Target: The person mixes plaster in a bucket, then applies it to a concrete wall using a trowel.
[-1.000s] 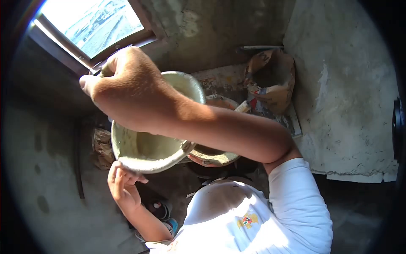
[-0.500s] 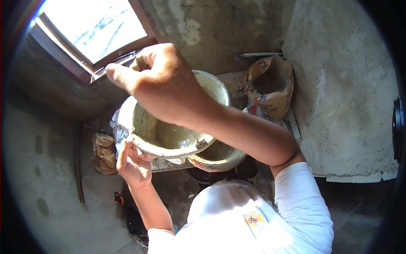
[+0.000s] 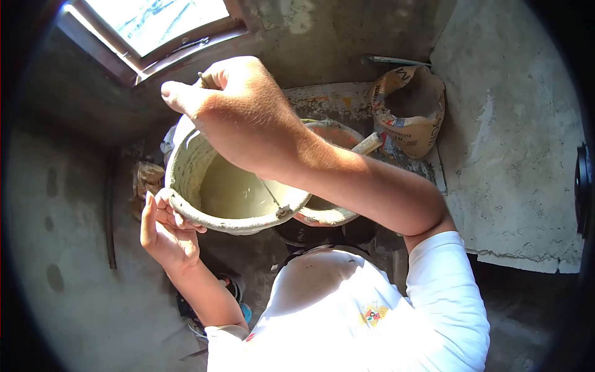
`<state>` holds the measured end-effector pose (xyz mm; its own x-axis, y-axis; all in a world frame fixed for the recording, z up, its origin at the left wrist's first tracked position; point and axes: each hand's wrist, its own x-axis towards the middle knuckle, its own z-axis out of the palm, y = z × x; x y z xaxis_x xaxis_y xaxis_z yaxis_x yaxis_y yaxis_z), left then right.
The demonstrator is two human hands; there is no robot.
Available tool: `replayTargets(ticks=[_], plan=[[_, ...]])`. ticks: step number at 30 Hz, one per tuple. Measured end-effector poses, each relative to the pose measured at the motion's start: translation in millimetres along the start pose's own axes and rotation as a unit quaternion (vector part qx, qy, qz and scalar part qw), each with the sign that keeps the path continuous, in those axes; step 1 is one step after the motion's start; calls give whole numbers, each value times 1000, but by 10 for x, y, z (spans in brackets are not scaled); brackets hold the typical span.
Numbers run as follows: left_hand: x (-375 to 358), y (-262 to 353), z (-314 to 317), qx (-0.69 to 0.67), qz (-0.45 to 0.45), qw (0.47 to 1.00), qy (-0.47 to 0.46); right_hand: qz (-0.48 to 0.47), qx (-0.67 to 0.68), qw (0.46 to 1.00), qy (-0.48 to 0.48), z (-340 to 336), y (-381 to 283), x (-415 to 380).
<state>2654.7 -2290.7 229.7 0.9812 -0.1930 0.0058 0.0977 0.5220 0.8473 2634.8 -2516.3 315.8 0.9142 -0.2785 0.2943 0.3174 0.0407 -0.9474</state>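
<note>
A pale, mortar-crusted bucket (image 3: 181,162) hangs tilted in front of me, with grey-green watery liquid inside. My right hand (image 3: 238,111) is closed above it around the bucket's handle, whose thin wire runs down to the near rim. The thumb points left, and the grip is partly hidden by the hand. At the bucket's lower left, my left hand (image 3: 173,239) holds the rim with its fingers, one finger pointing up. Behind and right of this bucket is a second, mortar-smeared bucket (image 3: 331,217), partly covered by the first bucket and my forearm, with a light handle (image 3: 369,144) sticking out.
An open paper sack (image 3: 416,133) stands at the back right beside the concrete wall (image 3: 508,149). A brown-framed window (image 3: 186,53) is at the upper left. Crumpled paper (image 3: 149,177) lies left of the bucket. Dark items (image 3: 232,288) are on the floor by my left forearm.
The bucket has moved left and away from the second bucket, showing more of it and the light handle. Both hands have moved with it, and the view has shifted.
</note>
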Motion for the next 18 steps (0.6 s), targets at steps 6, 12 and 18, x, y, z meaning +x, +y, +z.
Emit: replayTargets(ticks=[6, 12, 18], plan=[[-28, 6, -32, -2, -31, 999, -30, 12, 28, 999, -14, 10, 119, -3], [-63, -35, 76, 9, -27, 1000, -5, 22, 26, 999, -4, -36, 110, -66], [-56, 1, 56, -5, -36, 998, -47, 23, 36, 999, -15, -44, -24, -103]])
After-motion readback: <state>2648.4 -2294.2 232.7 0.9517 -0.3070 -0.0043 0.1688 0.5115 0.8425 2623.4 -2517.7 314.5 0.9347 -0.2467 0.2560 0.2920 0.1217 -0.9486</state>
